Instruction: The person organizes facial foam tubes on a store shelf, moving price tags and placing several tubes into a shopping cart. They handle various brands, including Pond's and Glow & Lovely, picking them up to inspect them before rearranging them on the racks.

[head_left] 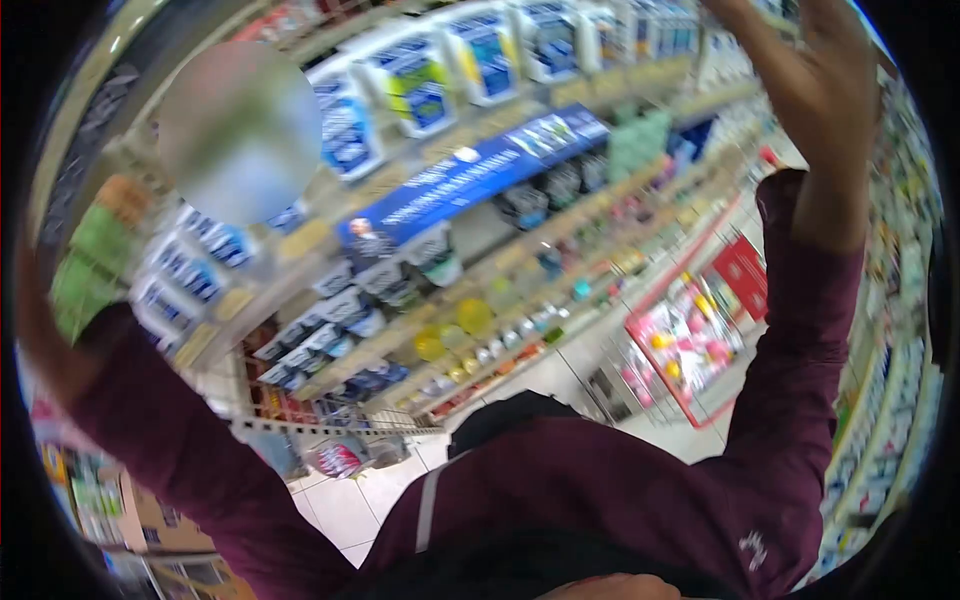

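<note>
My right hand is raised at the top right, its thumb stretched well apart from the other fingers. The view's edge cuts off its fingertips, and I see nothing held in the visible part. My left arm reaches up along the left side in a maroon sleeve. Only its bare wrist area shows against the dark border, and the left hand lies beyond the view. White packs with blue and green labels stand on the shelf between my arms. Below them runs a blue shelf banner with white lettering.
Dark pouches and yellow round items fill lower shelves. A red-rimmed basket of colourful packets stands on the tiled floor. More stocked shelves line the right side. A cardboard box sits at the lower left. A blurred circle covers the upper left.
</note>
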Demonstrator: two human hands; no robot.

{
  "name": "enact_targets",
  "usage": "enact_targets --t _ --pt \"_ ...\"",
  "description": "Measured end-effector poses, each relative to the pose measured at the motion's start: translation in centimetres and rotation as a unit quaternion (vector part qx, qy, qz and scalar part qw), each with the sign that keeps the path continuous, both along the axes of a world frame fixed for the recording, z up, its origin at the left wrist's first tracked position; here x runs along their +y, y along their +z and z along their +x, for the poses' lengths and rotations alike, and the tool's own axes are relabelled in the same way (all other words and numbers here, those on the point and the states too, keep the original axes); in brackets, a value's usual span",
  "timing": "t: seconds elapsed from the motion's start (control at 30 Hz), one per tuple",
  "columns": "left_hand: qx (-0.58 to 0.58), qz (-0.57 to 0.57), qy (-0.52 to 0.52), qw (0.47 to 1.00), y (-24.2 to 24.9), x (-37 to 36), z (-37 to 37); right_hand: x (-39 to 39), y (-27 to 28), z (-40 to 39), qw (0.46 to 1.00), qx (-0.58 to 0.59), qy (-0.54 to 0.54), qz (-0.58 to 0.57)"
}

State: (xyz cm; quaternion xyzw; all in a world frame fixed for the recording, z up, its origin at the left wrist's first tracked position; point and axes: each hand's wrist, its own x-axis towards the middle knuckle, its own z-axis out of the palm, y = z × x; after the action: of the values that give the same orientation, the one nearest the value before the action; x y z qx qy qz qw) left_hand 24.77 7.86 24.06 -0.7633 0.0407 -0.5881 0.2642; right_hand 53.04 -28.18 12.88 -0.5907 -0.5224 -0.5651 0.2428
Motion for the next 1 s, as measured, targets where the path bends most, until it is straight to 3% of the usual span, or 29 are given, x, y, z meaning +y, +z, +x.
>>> enact_targets --t 0.03,0.1,0.13,0.2,0.27,0.3,0.37,0.43,0.5,0.53,0.57,0.63,0.7,0.73,0.77,0.8,0.83,0.87,0.9,0.93,1.0 --pt "-0.061 -0.098 -0.014 0.993 0.2 0.6 -2.1 -3.1 -1.6 0.5 0.996 0.091 -0.014 0.007" --pt "-0.189 -0.288 -0.074 0.936 0.6 1.6 -6.5 -10.5 -5.7 4.5 0.967 0.242 0.064 0.041" --pt "-0.099 -0.223 -0.161 0.956 -2.7 -1.9 -4.9 -12.9 -7.3 4.4 0.956 0.285 0.052 0.045" --pt "0.071 -0.074 -0.328 0.939 -8.8 -7.4 -2.6 -15.7 -10.8 4.6 0.928 0.363 0.036 0.082" --pt "0.054 -0.093 -0.358 0.927 -13.2 -8.4 -2.3 -19.5 -15.7 6.7 0.868 0.479 0.008 0.131" --pt "-0.031 -0.088 -0.322 0.942 -15.8 -8.2 -0.5 -21.1 -18.5 7.7 0.827 0.538 -0.021 0.16" --pt "0.062 -0.083 -0.285 0.953 -19.2 -6.4 -0.4 -24.7 -25.1 10.2 0.764 0.616 -0.084 0.172" --pt "0.174 -0.18 -0.299 0.921 -23.3 -6.6 1.7 -27.1 -32.0 12.3 0.682 0.694 -0.102 0.208" --pt "0.126 -0.312 -0.278 0.9 -29.6 -11.0 8.6 -29.3 -40.2 14.1 0.615 0.739 -0.124 0.246" --pt "0.196 -0.401 -0.247 0.86 -31.4 -12.4 9.9 -29.6 -43.3 14.6 0.557 0.772 -0.138 0.274" --pt "0.251 -0.47 -0.229 0.815 -33.1 -13.4 11.3 -31.9 -49.7 15.8 0.536 0.784 -0.104 0.295" --pt "0.349 -0.544 -0.167 0.745 -35.8 -16.0 14.3 -31.7 -54.3 15.5 0.435 0.831 -0.215 0.272" --pt "0.437 -0.562 -0.129 0.691 -38.7 -17.6 16.1 -33.9 -64.5 14.8 0.391 0.829 -0.125 0.379" --pt "0.441 -0.56 -0.129 0.69 -39.8 -18.5 17.1 -35.7 -69.9 14.3 0.528 0.796 -0.287 -0.065" --pt "0.46 -0.553 -0.135 0.682 -40.8 -19.4 18.0 -37.4 -75.2 13.8 0.634 0.5 -0.442 -0.391" --pt "0.478 -0.546 -0.141 0.673 -41.5 -20.2 18.7 -35.7 -76.5 12.7 0.516 0.613 -0.479 -0.36" --pt "0.479 -0.547 -0.14 0.673 -42.0 -20.9 19.3 -35.7 -79.1 11.7 0.495 0.619 -0.457 -0.404" --pt "0.488 -0.559 -0.142 0.655 -42.6 -21.5 19.9 -36.4 -84.7 10.3 0.482 0.692 -0.468 -0.266" --pt "0.496 -0.57 -0.145 0.639 -43.2 -22.0 20.4 -34.0 -82.3 10.1 0.341 0.79 -0.503 -0.085" --pt "0.493 -0.571 -0.145 0.641 -43.8 -22.3 20.8 -32.4 -79.5 9.0 0.337 0.812 -0.474 -0.038" --pt "0.509 -0.572 -0.128 0.631 -44.6 -22.9 21.4 -29.7 -79.6 7.9 0.298 0.801 -0.519 -0.021"
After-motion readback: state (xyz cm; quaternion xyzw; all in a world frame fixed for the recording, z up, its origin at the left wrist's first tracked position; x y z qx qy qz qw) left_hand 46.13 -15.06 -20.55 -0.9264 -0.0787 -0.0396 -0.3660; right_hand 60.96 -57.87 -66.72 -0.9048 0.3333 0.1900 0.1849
